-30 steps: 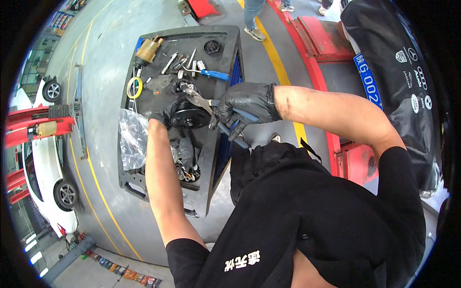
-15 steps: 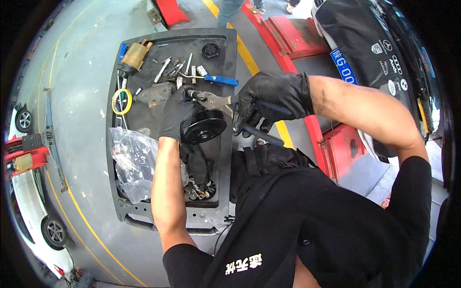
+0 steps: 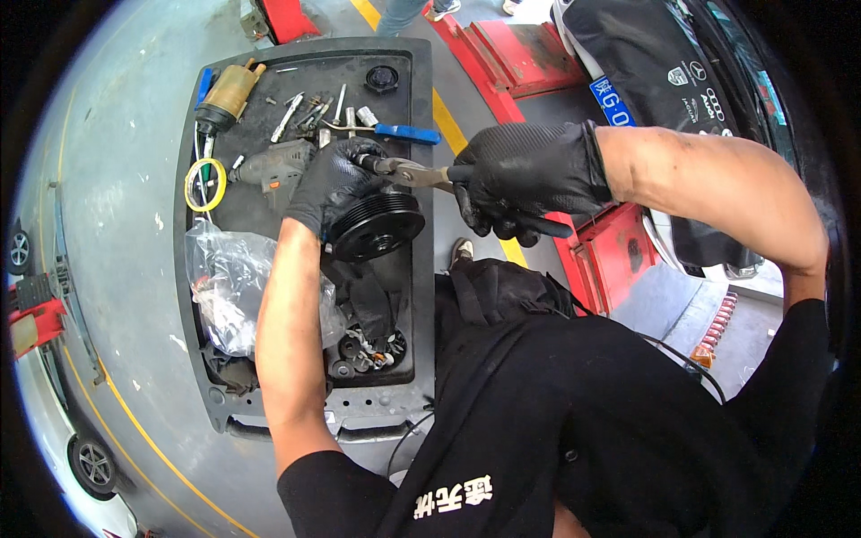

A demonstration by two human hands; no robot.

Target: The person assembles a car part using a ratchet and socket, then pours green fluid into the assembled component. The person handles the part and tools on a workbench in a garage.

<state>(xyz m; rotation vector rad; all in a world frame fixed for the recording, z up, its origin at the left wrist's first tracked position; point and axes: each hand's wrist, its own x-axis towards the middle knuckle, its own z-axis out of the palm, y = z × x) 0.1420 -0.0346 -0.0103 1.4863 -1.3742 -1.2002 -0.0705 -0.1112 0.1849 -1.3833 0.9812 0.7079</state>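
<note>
In my black-gloved left hand [image 3: 336,184] is a part with a grooved black pulley [image 3: 381,229], its round face turned toward me over the cart. My right hand [image 3: 529,175], also in a black glove, is wrapped round the dark handles of metal pliers [image 3: 414,174]. The pliers' jaws reach left to a small dark fitting above the pulley, beside my left fingers. Whether the jaws bite on the fitting I cannot tell. My fingers hide most of the part's body.
On the cart top [image 3: 269,67] lie a power drill [image 3: 280,166], an amber reservoir [image 3: 230,97], a yellow ring [image 3: 195,199], a blue-handled tool [image 3: 406,133], a black cap [image 3: 382,79], several sockets and a clear plastic bag [image 3: 235,278]. A red lift [image 3: 525,63] and car stand at right.
The pliers have swung closer to level, and my right hand has turned, raising the lower handle. The pulley stays in my left hand. The whole view has shifted slightly.
</note>
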